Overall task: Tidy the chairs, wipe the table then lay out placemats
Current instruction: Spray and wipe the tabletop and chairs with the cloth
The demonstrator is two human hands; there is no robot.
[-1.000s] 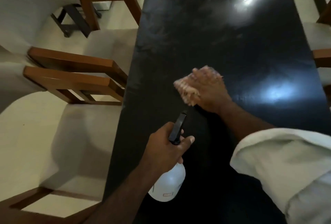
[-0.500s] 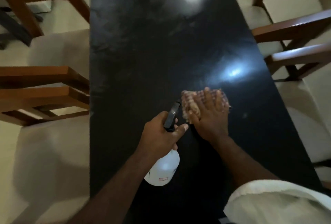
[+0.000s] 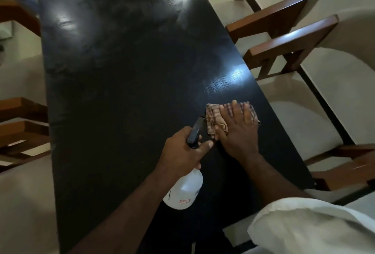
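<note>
The surface (image 3: 121, 91), dark and streaky across mid-frame, looks only part wiped: my right hand (image 3: 239, 130) presses a checked cloth (image 3: 213, 119) flat, fingers spread, near its right edge, my left hand (image 3: 182, 152) grips a spray bottle (image 3: 184, 190), and no placemats are out yet.

Cloth (image 3: 215, 120) on table (image 3: 121, 83) near its right edge, chairs (image 3: 304, 99) alongside.

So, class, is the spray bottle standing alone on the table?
No, the left hand grips the spray bottle at its neck while the right hand presses the cloth on the table.
</note>
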